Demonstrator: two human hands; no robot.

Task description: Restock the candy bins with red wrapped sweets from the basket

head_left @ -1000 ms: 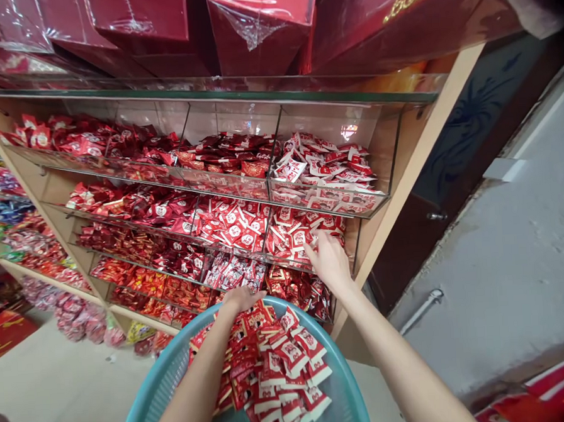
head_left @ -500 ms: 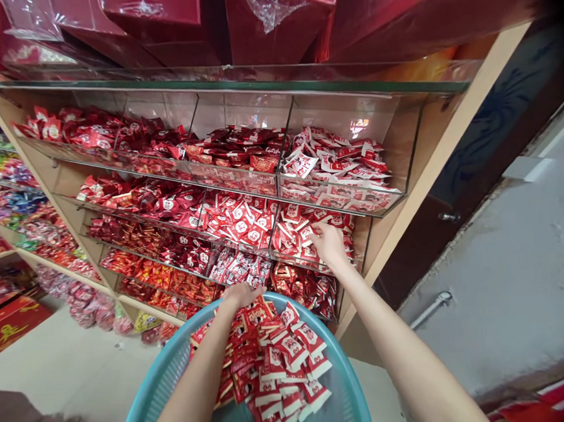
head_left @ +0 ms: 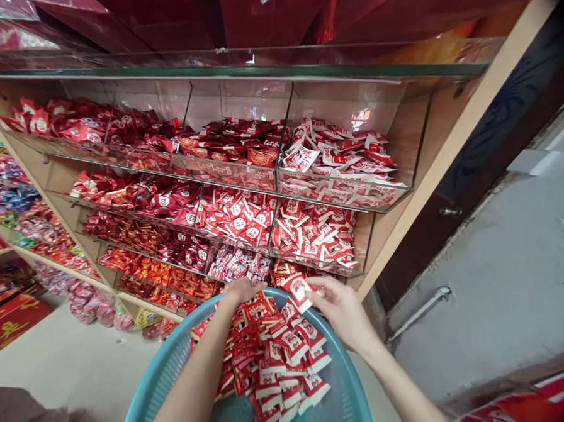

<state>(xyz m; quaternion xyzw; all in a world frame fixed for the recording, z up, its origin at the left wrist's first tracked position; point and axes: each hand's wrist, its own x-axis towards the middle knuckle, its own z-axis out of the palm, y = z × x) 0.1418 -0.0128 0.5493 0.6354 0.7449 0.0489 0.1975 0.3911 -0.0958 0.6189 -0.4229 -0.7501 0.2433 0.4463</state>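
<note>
My left hand (head_left: 242, 290) is closed over the far rim of a teal plastic basket (head_left: 147, 385), its forearm crossing above the basket. Between the thumb and fingers of my right hand (head_left: 342, 308) is a small red and white candy packet (head_left: 299, 292), held just over the basket's far right rim. Inside the basket lie many similar red and white packets (head_left: 289, 346), with red and gold ones (head_left: 244, 345) to their left. Behind my right hand, a shelf compartment holds a heap of matching red and white packets (head_left: 314, 234).
Glass-fronted shelves (head_left: 232, 169) full of red wrapped sweets rise ahead. Large dark red boxes (head_left: 158, 22) stand on the glass top shelf. A wooden side panel (head_left: 442, 158) borders a dark door (head_left: 452, 218) and grey wall (head_left: 516, 274) at right. Bagged goods (head_left: 91, 303) sit on the left floor.
My right hand has drawn back from the shelf compartment to above the basket's rim, bringing a candy packet. My left hand stays on the rim. The view has shifted slightly.
</note>
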